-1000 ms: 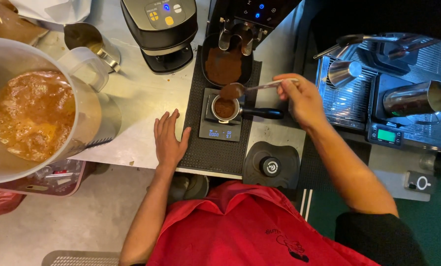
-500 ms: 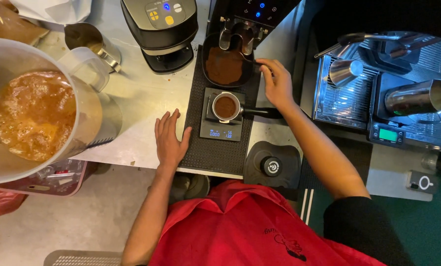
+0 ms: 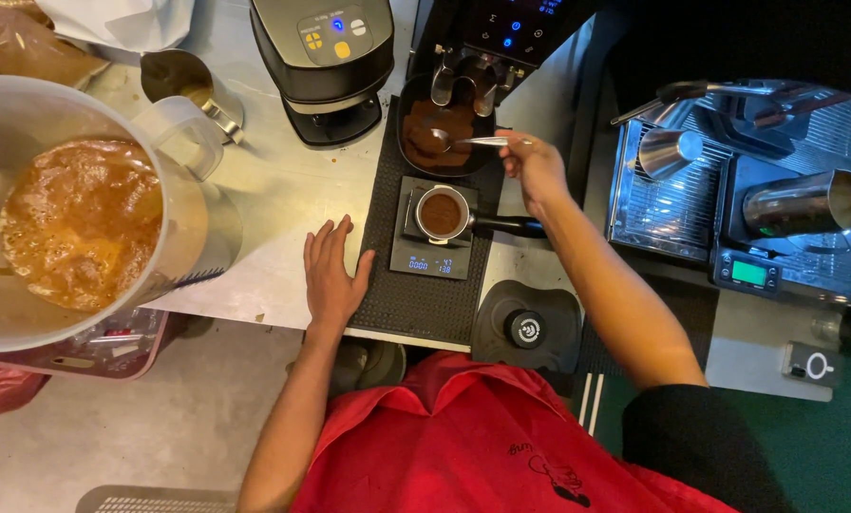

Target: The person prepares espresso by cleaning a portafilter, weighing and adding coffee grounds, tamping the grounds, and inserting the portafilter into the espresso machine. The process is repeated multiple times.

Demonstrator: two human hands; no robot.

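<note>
1. A pale grey counter (image 3: 283, 199) fills the middle and runs toward 11 o'clock, lit bright from above.
2. At 7 o'clock lies a beige, speckled floor (image 3: 160, 427).
3. At 5 o'clock the floor turns dark green (image 3: 824, 456).
4. Toward 1 o'clock the room falls into deep shadow (image 3: 729, 38).

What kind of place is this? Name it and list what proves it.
Most likely a cafe's coffee bar. A portafilter full of ground coffee sits on a small scale, a grinder stands behind it, and an espresso machine's drip tray holds steel pitchers.
</note>
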